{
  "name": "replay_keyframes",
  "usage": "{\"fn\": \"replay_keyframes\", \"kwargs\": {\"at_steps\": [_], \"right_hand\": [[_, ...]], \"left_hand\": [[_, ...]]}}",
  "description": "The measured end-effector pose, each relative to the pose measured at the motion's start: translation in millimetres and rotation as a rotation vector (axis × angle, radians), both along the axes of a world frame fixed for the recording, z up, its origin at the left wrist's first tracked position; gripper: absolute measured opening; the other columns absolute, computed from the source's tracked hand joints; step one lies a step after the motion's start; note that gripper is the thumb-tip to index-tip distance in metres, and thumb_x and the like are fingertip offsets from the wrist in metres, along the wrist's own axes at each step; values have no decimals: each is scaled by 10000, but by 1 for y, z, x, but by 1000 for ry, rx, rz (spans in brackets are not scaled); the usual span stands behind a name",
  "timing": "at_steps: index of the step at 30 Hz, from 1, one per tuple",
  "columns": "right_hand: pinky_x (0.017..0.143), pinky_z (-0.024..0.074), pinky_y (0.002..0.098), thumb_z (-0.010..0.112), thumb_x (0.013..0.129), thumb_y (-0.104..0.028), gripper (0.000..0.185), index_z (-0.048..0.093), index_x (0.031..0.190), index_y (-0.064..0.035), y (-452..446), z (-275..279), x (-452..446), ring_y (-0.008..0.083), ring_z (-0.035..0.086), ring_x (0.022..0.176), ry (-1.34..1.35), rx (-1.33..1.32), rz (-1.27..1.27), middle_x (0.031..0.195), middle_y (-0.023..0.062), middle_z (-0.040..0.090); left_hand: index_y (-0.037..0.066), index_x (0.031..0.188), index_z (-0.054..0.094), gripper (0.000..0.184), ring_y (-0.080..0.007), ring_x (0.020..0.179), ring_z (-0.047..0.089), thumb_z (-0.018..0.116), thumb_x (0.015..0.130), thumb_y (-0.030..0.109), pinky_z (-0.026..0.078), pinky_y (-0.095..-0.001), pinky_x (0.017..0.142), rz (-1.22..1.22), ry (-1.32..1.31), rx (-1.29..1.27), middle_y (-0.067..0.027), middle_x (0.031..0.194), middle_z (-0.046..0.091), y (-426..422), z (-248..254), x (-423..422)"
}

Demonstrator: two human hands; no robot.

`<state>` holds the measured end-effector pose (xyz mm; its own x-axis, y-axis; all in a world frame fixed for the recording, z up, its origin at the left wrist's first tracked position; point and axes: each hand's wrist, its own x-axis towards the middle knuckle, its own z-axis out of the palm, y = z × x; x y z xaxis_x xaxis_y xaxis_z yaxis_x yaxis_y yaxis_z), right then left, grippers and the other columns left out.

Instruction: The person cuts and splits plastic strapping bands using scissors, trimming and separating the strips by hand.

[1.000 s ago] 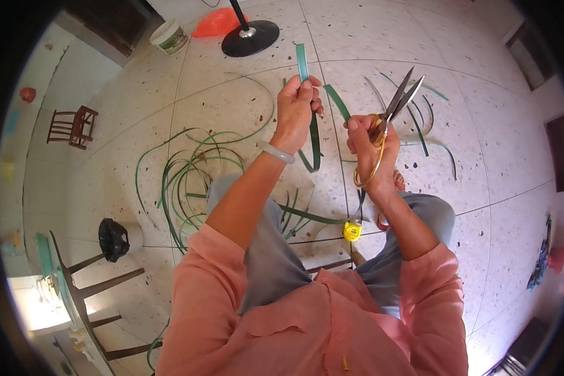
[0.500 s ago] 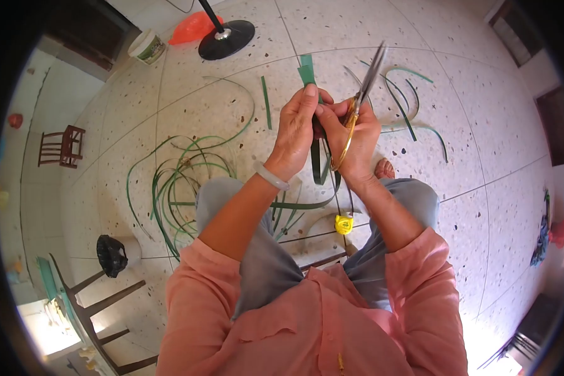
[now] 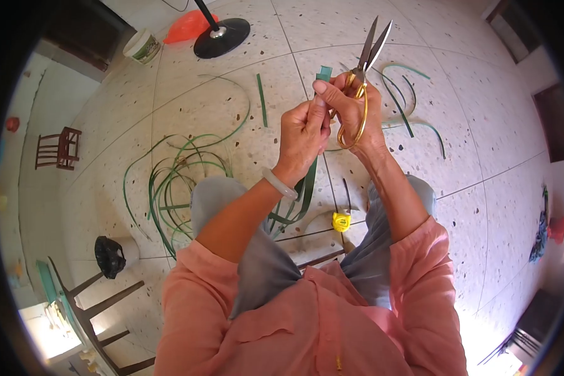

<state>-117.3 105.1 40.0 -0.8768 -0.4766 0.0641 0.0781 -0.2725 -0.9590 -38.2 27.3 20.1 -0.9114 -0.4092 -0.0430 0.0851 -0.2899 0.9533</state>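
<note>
Green strips [image 3: 261, 100] on speckled floor [image 3: 451, 166]

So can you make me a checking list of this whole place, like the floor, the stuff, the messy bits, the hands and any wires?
Surface: speckled floor with tile lines.
Job's things: green strip; scissors, blades apart.
Clutter: looped green strips, short green piece, yellow tape measure.
Hands: left hand grips the strip; right hand holds the scissors.
Cables: thin dark line at the top, perhaps a cord.
Surroundings: small chair, tub, red bag, black stand base.
</note>
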Motion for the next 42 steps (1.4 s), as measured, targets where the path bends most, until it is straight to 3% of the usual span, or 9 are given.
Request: {"fn": "replay_keyframes", "kwargs": {"at_steps": [3, 9, 12, 17, 26, 29, 35, 37, 42], "right_hand": [[470, 420, 213, 754, 717, -28, 270, 485, 715, -43, 0, -2, 0, 83, 493, 521, -58, -46, -18, 629, 23, 546], [443, 437, 222, 761, 702, -12, 279, 485, 722, -44, 3, -1, -5, 108, 531, 528, -32, -87, -119, 627, 37, 551], [451, 455, 234, 762, 705, -22, 279, 485, 725, -45, 8, 5, -6, 117, 556, 546, -47, -113, -143, 643, 61, 578], [457, 459, 241, 758, 722, -40, 274, 485, 729, -43, 7, 5, -3, 126, 581, 570, -20, -148, -137, 663, 93, 611], [486, 466, 239, 722, 760, -24, 260, 466, 724, -53, 4, 2, 2, 127, 602, 607, 45, -204, -173, 645, 59, 584], [497, 475, 238, 716, 761, -5, 252, 470, 733, -52, 4, 3, 3, 128, 609, 621, 24, -236, -186, 654, 52, 584], [540, 492, 232, 708, 768, -1, 247, 466, 740, -38, 1, -1, 3, 118, 613, 642, 110, -165, -227, 657, 42, 571], [548, 488, 229, 698, 777, 0, 239, 465, 738, -34, -1, -1, 5, 109, 607, 641, 116, -224, -244, 651, 32, 563], [541, 473, 222, 686, 784, 4, 229, 465, 735, -32, -3, -1, 7, 95, 593, 630, 202, -234, -274, 649, 21, 562]], "left_hand": [[56, 702, 453, 417, -38, 436, 322, 429, 971, 374, 266, -201, 388, 41, -27, -150, 27, 528, 367, 7, -4, 4], [38, 818, 455, 338, -40, 446, 243, 374, 996, 313, 237, -203, 404, -56, 117, -97, 36, 564, 317, 24, -8, 11], [41, 850, 453, 311, -42, 450, 228, 361, 1000, 298, 238, -202, 407, -177, 2, -107, 35, 576, 311, 17, -7, 23], [47, 782, 458, 354, -36, 444, 270, 367, 997, 313, 239, -198, 401, -125, -9, -193, 35, 558, 334, 14, -8, 25], [53, 675, 437, 413, -32, 431, 300, 391, 991, 313, 237, -198, 387, -27, 22, -316, 35, 533, 363, 12, -8, 24], [45, 657, 466, 405, -54, 502, 378, 436, 979, 287, 323, -220, 465, -15, -17, -364, 20, 558, 431, 10, -9, 24], [52, 625, 461, 432, -50, 483, 373, 435, 979, 298, 313, -223, 452, -24, -55, -316, 20, 530, 428, 9, -9, 23], [66, 633, 415, 455, -34, 401, 294, 405, 981, 360, 219, -206, 364, -17, -18, -338, 33, 501, 369, 10, -9, 23], [62, 643, 423, 449, -34, 403, 288, 406, 982, 356, 217, -204, 367, -17, -30, -342, 32, 504, 370, 10, -7, 23]]}}
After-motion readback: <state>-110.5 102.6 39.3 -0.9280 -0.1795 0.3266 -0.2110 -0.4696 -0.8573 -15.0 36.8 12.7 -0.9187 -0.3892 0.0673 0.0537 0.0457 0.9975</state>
